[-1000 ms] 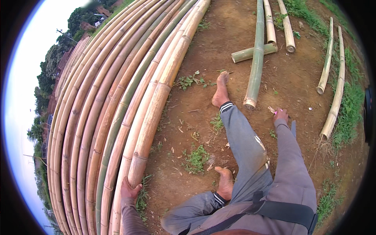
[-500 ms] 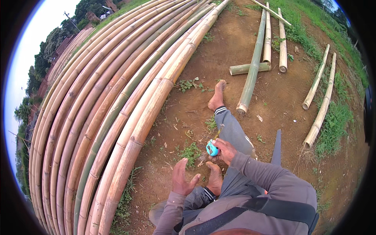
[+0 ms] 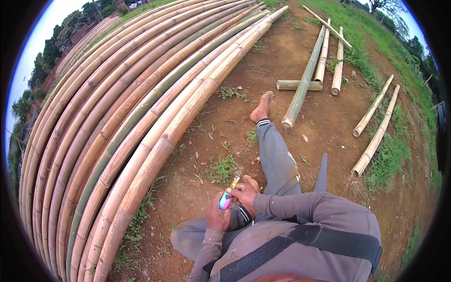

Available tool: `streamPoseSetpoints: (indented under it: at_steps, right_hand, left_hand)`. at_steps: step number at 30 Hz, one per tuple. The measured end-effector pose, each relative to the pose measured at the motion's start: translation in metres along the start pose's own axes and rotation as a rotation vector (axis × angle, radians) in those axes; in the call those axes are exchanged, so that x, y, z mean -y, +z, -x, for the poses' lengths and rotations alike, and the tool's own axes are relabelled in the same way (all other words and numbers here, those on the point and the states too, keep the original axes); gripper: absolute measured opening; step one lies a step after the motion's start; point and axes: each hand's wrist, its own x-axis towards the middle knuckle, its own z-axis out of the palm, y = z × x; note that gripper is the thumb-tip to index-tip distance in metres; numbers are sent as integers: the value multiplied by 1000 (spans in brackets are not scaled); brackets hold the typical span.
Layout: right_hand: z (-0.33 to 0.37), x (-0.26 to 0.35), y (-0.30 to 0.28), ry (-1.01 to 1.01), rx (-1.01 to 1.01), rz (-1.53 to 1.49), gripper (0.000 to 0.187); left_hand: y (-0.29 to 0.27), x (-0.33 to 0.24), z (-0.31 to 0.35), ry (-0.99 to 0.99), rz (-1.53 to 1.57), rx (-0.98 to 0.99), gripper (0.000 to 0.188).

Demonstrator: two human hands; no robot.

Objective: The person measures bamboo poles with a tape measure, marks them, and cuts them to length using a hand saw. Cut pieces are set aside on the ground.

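A turquoise tape measure (image 3: 225,201) sits between my two hands, low over my folded leg. My left hand (image 3: 218,215) is wrapped round its case from the left. Fingers of my right hand (image 3: 244,195) close on the case's right side, at the mouth where the yellow blade comes out. A short length of that blade (image 3: 235,181) sticks up and away from me; its tip blurs against the soil. Right of my leg, a saw blade (image 3: 322,175) stands out from behind my right arm, its handle hidden.
Long bamboo poles (image 3: 157,141) lie side by side along my left. Ahead on the right, a green pole (image 3: 303,91) crosses a short bamboo piece (image 3: 287,85). Two thinner poles (image 3: 377,136) lie in grass farther right. My bare foot (image 3: 262,107) rests on the brown soil.
My right hand has brought the tape measure left and nearer to me. My left hand, apart and spread before, has closed round the case. The view has shifted slightly.
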Motion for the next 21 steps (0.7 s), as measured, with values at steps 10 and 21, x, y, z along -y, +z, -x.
streamPoseSetpoints:
  at_steps: [10, 21]
  right_hand:
    - [-30, 49, -48, -44, -345, -145, 25]
    - [-104, 243, -339, -493, -920, -422, 17]
  left_hand:
    - [-40, 18, 25, -465, 198, 167, 51]
    - [-261, 58, 107, -587, -158, 59, 22]
